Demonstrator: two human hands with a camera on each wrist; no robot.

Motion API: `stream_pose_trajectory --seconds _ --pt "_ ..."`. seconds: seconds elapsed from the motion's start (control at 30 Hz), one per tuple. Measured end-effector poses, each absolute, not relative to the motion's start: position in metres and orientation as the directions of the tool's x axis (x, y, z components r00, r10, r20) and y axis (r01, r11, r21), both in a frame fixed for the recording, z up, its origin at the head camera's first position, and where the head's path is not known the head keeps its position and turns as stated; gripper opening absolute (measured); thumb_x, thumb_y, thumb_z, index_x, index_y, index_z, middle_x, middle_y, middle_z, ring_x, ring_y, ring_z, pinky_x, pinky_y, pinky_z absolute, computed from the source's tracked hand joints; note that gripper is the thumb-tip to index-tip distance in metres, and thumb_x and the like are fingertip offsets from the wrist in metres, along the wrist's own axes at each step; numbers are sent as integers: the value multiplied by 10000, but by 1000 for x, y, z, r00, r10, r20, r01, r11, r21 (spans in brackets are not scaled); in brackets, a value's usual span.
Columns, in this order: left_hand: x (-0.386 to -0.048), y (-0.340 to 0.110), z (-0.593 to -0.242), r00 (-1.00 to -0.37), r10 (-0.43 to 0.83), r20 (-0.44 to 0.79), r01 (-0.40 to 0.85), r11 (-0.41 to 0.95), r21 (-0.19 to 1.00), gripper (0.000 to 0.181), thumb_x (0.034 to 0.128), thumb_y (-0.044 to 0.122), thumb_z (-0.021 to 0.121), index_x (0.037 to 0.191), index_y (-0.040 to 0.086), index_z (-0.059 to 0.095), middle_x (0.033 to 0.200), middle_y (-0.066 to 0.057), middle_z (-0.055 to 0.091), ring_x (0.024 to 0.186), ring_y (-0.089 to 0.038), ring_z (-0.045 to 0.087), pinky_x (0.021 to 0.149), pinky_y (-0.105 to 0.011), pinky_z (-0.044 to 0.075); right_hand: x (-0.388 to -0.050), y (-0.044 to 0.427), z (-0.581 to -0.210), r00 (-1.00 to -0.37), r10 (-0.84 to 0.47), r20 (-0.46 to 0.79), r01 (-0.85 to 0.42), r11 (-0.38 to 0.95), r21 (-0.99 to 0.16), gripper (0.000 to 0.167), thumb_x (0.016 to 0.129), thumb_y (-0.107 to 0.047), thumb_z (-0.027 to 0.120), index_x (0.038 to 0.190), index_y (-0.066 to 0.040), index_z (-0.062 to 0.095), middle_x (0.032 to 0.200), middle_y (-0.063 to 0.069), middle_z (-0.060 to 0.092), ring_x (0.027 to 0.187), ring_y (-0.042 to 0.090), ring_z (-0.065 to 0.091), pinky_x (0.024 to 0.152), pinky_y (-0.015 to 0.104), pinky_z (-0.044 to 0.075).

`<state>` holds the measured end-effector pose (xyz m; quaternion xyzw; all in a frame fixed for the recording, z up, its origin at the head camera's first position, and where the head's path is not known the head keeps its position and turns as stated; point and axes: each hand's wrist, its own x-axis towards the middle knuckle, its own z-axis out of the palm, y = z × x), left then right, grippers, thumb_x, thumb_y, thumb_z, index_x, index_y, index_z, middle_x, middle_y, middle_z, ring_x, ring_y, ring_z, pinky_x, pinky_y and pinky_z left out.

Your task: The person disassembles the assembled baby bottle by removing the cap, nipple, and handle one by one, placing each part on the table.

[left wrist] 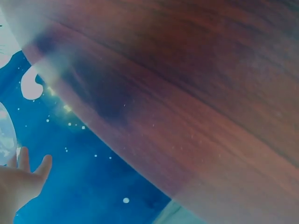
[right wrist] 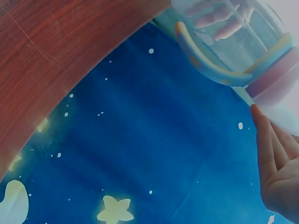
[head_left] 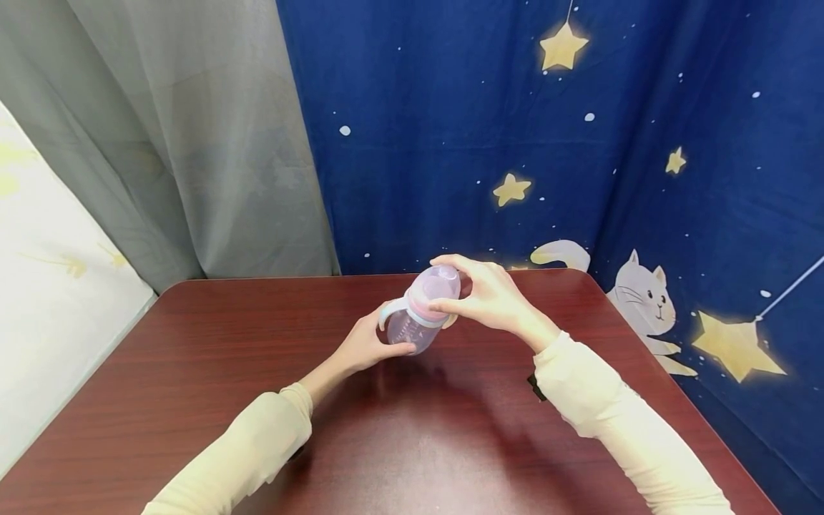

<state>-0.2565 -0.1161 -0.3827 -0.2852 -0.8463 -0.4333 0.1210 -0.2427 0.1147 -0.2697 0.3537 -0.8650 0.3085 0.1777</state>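
Note:
A clear baby bottle (head_left: pixel 408 330) with a pink collar, side handles and a see-through domed cap (head_left: pixel 444 281) is held tilted above the table, its top leaning to the right. My left hand (head_left: pixel 367 345) grips the lower body, thumb across the front. Round the cap and collar, my right hand (head_left: pixel 487 293) curls its fingers and thumb. In the right wrist view, one handle (right wrist: pixel 210 70) curves beside the clear body, and left-hand fingers show through it. The left wrist view catches only part of the left hand (left wrist: pixel 23 182) and an edge of the bottle (left wrist: pixel 6 135).
A dark red-brown wooden table (head_left: pixel 193 372) lies beneath both arms. Behind it hang a grey curtain (head_left: pixel 238 157) and a blue curtain (head_left: pixel 438 179) printed with stars and a white cat. A whitish printed surface (head_left: pixel 51 286) is at the left.

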Motion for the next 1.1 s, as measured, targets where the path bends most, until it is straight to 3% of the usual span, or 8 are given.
stream_pose_trajectory --seconds 0.2,0.47,0.7,0.9,1.1 --pt "-251 -118 -374 -795 413 444 600 433 672 791 585 328 810 1266 221 422 1039 66 557 887 -89 513 753 -294 422 -241 122 -270 -674 -502 542 -738 424 -526 576 672 -349 748 1159 -120 543 970 -17 595 782 70 587 651 236 479" --pt "-227 -110 -346 -785 450 426 602 388 698 785 580 178 824 1250 69 429 1015 -30 576 873 -144 535 754 -267 425 -231 125 -267 -712 -479 513 -695 378 -612 549 678 -176 765 1165 -69 535 977 45 597 817 146 601 678 267 481" --pt "-245 -115 -368 -755 454 473 653 450 609 779 562 408 804 1222 186 454 1028 89 554 864 -56 518 741 -272 431 -219 127 -263 -745 -474 470 -653 372 -660 527 687 -73 747 1156 -26 509 958 82 590 821 164 597 702 284 477" --pt "-241 -118 -365 -759 460 460 650 548 526 777 558 493 769 1206 193 465 997 103 552 829 -44 508 700 -272 429 -235 138 -280 -732 -526 433 -659 385 -646 547 695 -127 751 1169 -62 486 1032 65 565 858 161 584 722 282 472" --pt "-237 -119 -363 -772 470 428 635 603 483 793 542 531 756 1192 174 475 972 71 566 805 -63 508 657 -277 423 -246 148 -289 -689 -612 389 -705 440 -556 625 676 -351 748 1206 -146 488 1091 -29 530 870 97 546 698 258 473"
